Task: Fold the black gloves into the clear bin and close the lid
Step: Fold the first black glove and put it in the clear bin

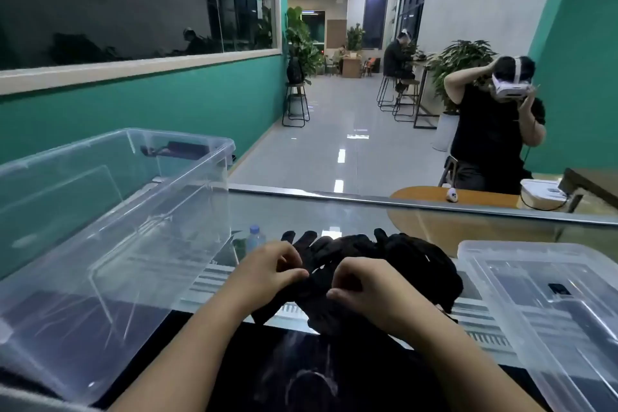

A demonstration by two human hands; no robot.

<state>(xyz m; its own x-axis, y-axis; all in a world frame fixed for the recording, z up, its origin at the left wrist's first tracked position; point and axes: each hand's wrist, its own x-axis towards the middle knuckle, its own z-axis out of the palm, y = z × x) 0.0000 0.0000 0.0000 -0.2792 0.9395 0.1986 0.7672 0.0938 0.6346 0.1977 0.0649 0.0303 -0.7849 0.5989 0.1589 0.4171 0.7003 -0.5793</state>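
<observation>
A bundle of black gloves lies bunched on the glass tabletop in front of me, with several fingers pointing away. My left hand pinches the gloves' left edge. My right hand grips the near side of the bundle, fingers curled into the fabric. The clear bin stands open and empty at my left. Its clear lid lies flat on the table at my right.
A small water bottle shows beyond the bin's right wall. Past the table's metal far edge a person holding a white headset sits at a wooden table. A teal wall runs along the left.
</observation>
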